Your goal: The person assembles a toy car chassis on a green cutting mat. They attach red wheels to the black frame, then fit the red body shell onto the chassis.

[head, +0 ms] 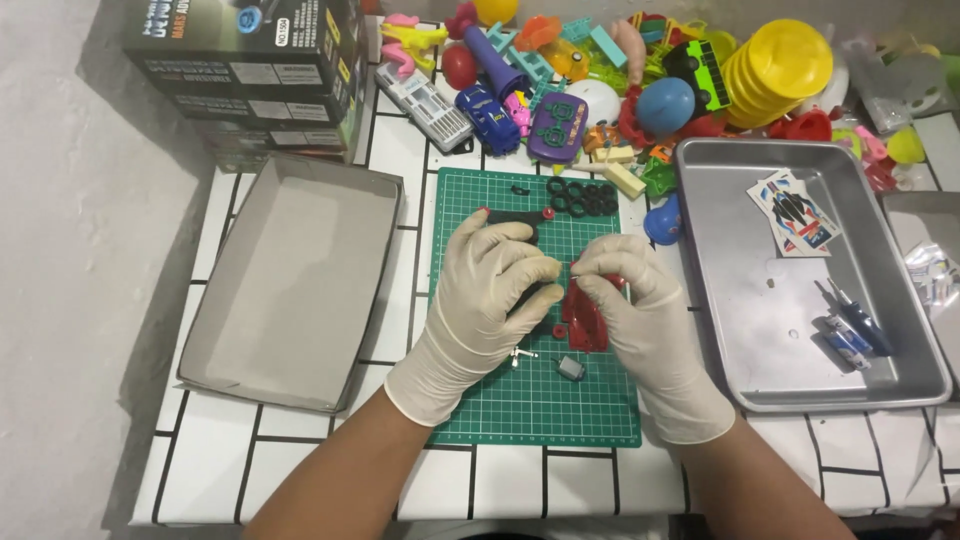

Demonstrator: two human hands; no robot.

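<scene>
1. Both hands wore pale latex gloves and worked over a green cutting mat [500, 395] on a white tiled table [300, 470].
2. The left hand [490, 290] was curled over a black toy chassis [515, 222] with red wheel hubs, its fingers closed around the piece and pressing it to the mat.
3. The right hand [640, 300] pinched the upper edge of a red toy car body [585, 320] between thumb and fingertips; the body lay on the mat between the 2 hands, touching both.
4. A small grey motor [570, 368] and a little metal part [520, 354] lay on the mat just below the hands.
5. Black tyres [583, 196] sat clustered at the mat's top edge.
6. A metal tray [760, 330] to the right held a sticker sheet [795, 212] and a blue screwdriver [855, 320].
7. An open grey box lid [290, 280] lay to the left, and a heap of coloured toys [620, 70] lined the back.
</scene>
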